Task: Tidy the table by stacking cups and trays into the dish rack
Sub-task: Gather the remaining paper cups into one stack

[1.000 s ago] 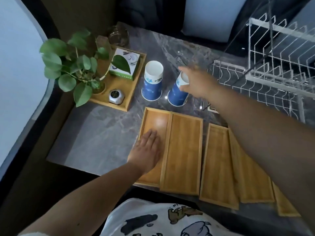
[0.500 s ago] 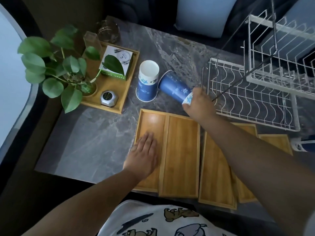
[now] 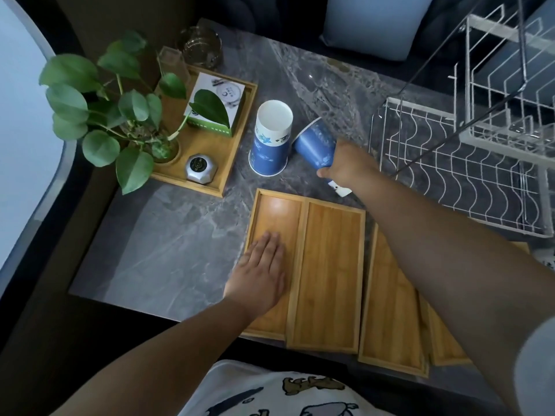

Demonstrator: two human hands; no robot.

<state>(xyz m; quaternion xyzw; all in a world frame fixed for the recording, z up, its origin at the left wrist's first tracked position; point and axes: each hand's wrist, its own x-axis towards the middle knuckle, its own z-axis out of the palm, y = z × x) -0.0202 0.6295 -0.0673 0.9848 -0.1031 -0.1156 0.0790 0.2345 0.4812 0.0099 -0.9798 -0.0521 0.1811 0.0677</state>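
My right hand [image 3: 350, 166] grips a blue paper cup [image 3: 316, 144] that is tipped on its side, its wide end pointing toward a second blue and white cup [image 3: 271, 139]. That second cup stands on the grey table and the tipped one leans close against it. My left hand [image 3: 261, 276] lies flat, fingers together, on the leftmost bamboo tray [image 3: 277, 217]. Another tray [image 3: 330, 274] lies right beside it, and more trays [image 3: 390, 307] overlap under my right arm. The white wire dish rack [image 3: 456, 178] stands at the right.
A bamboo tray [image 3: 210, 163] at the back left holds a potted plant [image 3: 126, 115], a tissue box [image 3: 216, 109] and a small silver clock [image 3: 198, 168]. A glass jar [image 3: 201, 49] stands behind it. The table's near edge runs just below the trays.
My right hand took hold of the right cup, tipped it over and now holds it tilted, drawn a little toward the trays. My left hand has stayed flat on the tray.
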